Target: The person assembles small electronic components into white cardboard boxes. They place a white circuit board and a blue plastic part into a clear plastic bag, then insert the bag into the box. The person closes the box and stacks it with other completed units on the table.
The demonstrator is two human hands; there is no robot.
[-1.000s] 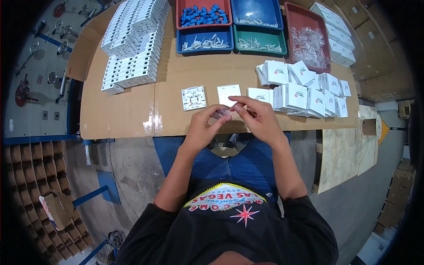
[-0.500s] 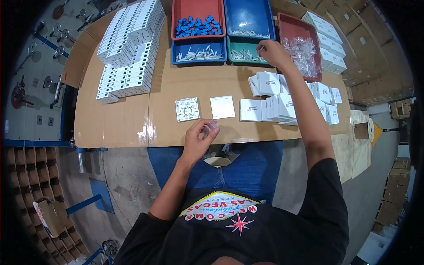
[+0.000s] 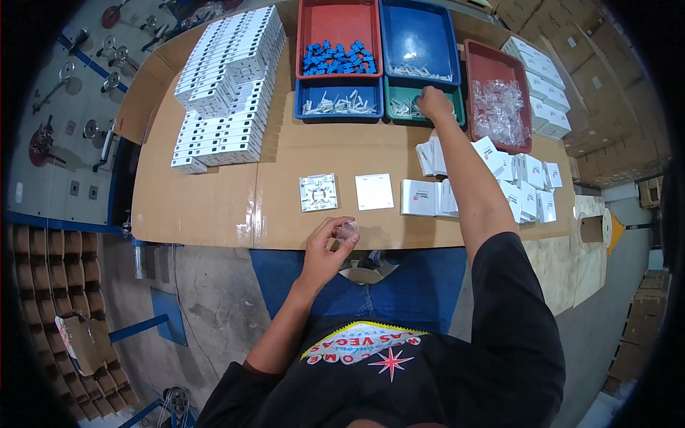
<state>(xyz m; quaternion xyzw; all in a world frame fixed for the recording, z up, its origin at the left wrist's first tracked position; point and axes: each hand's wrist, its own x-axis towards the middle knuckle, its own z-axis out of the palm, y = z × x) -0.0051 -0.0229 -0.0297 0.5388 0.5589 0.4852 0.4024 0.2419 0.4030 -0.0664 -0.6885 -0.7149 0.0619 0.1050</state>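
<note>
Near the table's front edge my left hand (image 3: pixel 328 250) is closed on a small clear plastic bag (image 3: pixel 347 230), which shows between thumb and fingers. My right hand (image 3: pixel 434 105) reaches far out over the green tray (image 3: pixel 426 122); its fingers point down among small white plastic pins (image 3: pixel 404 107). Whether it grips any of them is hidden. Beyond my left hand lie a white square frame with inner metal-like parts (image 3: pixel 318 192) and a plain white square plate (image 3: pixel 374 192), side by side and apart.
Stacked white frames (image 3: pixel 227 135) rise at the left. A red tray (image 3: pixel 338 21) holds blue pieces, blue trays (image 3: pixel 419 36) hold white pins, and another red tray (image 3: pixel 497 64) holds clear bags. White packets (image 3: pixel 421 197) lie under and beside my right forearm; white boxes (image 3: pixel 546 93) stand behind.
My right hand has pushed deeper into the green tray, its fingers now lower among the pins. My left hand still holds the clear bag. The whole view has shifted slightly.
</note>
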